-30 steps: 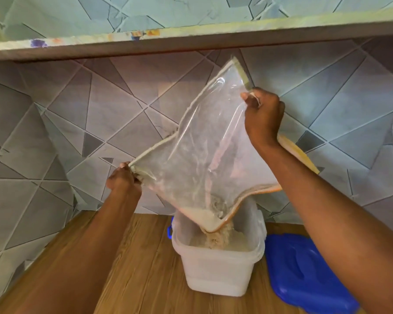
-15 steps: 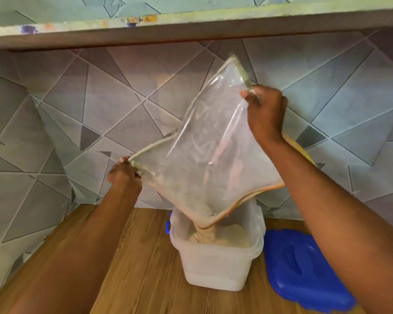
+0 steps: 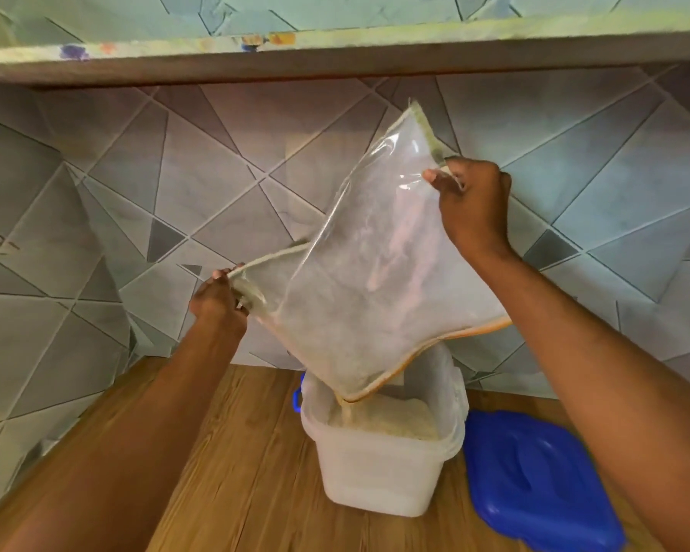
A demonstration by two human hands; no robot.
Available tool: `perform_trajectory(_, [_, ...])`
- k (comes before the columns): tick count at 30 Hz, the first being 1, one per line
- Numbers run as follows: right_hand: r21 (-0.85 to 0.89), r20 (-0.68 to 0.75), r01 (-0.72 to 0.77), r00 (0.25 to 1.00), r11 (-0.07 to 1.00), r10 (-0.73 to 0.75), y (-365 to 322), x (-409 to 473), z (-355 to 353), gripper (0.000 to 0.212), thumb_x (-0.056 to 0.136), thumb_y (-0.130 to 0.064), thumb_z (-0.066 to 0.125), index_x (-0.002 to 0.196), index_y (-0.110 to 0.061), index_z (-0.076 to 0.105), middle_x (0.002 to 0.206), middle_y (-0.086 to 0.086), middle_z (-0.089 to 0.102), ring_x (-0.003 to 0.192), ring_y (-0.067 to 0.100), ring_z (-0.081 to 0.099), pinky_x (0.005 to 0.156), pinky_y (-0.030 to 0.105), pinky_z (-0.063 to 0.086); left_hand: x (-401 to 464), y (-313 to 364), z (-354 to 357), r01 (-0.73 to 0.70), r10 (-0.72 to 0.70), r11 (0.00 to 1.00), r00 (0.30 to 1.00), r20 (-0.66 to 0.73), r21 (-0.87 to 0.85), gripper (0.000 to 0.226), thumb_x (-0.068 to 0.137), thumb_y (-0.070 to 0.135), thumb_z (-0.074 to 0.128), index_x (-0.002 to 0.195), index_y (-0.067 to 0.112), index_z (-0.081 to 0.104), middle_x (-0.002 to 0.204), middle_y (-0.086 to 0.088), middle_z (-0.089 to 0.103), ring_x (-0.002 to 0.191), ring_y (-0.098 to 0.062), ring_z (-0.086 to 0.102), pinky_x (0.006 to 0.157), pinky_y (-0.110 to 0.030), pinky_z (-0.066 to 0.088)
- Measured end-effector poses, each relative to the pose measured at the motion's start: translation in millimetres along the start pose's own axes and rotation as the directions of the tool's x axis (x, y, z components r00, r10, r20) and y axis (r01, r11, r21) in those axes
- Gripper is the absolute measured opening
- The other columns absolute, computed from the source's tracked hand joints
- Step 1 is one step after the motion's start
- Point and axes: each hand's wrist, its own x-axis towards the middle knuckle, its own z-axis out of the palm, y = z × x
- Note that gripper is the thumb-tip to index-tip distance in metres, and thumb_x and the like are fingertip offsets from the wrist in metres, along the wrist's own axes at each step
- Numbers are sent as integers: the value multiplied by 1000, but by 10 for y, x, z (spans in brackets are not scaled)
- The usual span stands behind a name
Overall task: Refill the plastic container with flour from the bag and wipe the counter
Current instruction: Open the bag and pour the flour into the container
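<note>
A clear plastic bag (image 3: 367, 272) hangs upended over a white translucent plastic container (image 3: 379, 472) on the wooden counter (image 3: 236, 472). My left hand (image 3: 220, 300) grips the bag's lower left corner. My right hand (image 3: 471, 205) pinches its upper right edge, higher up. The bag's lowest corner dips inside the container's rim, and a thin stream of flour (image 3: 387, 418) falls onto the pile within. The bag looks almost empty, with a dusty film on its walls.
The container's blue lid (image 3: 534, 480) lies on the counter just right of it. A blue handle (image 3: 297, 398) shows at the container's left side. Tiled wall stands close behind and to the left. A shelf edge (image 3: 335, 53) runs overhead.
The flour left in the bag's low corner has run out into the container, whose pile is higher. Both hands keep their hold; the bag has shifted a little.
</note>
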Motion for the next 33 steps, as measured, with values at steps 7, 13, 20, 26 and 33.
perform_trajectory(7, [-24,37,33,999,999,-32,-14,-28,-33,43,97,-34,64,65,-6,54,54,-2,33,66,22,35,62,32,29,-156,-80,-18,-2,2,1000,994,113,1,11,96,23,64,95,15,70,97,-4,78,91,-20,71,89,-44,58])
perform_trajectory(13, [-39,68,39,997,998,-36,22,-93,31,36,97,-31,65,66,-29,46,57,-16,37,71,22,39,66,31,33,-154,-138,-4,4,-6,1000,991,135,18,9,97,22,63,90,18,66,95,-2,79,89,-17,73,88,-40,58])
perform_trajectory(20, [6,51,70,996,998,-70,-9,50,18,53,94,-25,67,54,-38,35,49,-11,29,68,13,35,62,26,30,-117,-114,10,4,0,999,996,84,-47,9,100,21,59,97,16,66,84,-1,77,74,-15,71,67,-34,57])
perform_trajectory(26, [58,41,56,997,997,-58,70,172,-13,47,94,-32,68,54,-20,47,49,-6,33,71,19,32,64,31,28,-54,-114,-63,-4,5,999,999,31,-43,21,98,28,62,107,12,71,101,-4,74,98,-23,70,86,-44,60])
perform_trajectory(33, [57,10,-8,1000,998,8,179,232,23,47,90,-32,72,62,-6,45,55,-6,29,69,21,32,63,31,34,-58,-124,-39,-27,33,998,995,90,-63,20,96,30,64,106,15,72,100,-1,76,100,-22,71,82,-40,60])
